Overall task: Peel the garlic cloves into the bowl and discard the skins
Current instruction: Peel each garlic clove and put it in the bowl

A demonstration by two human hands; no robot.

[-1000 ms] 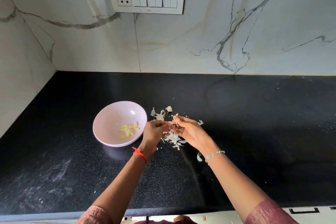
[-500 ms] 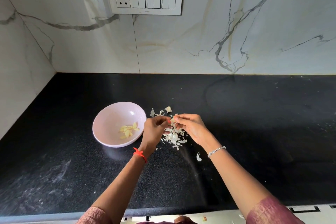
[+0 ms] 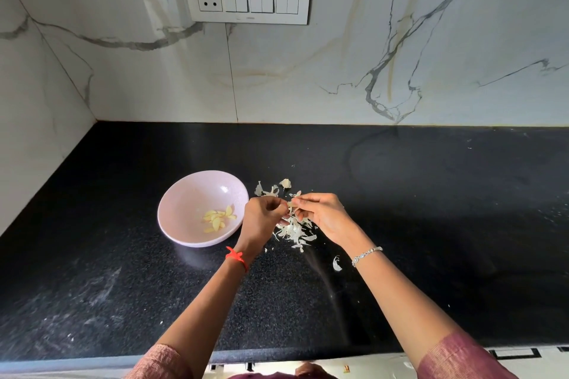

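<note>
left hand point(image 3: 261, 220), right hand point(image 3: 324, 215) pinch garlic clove point(image 3: 290, 203) over skins point(image 3: 295, 232)
</note>
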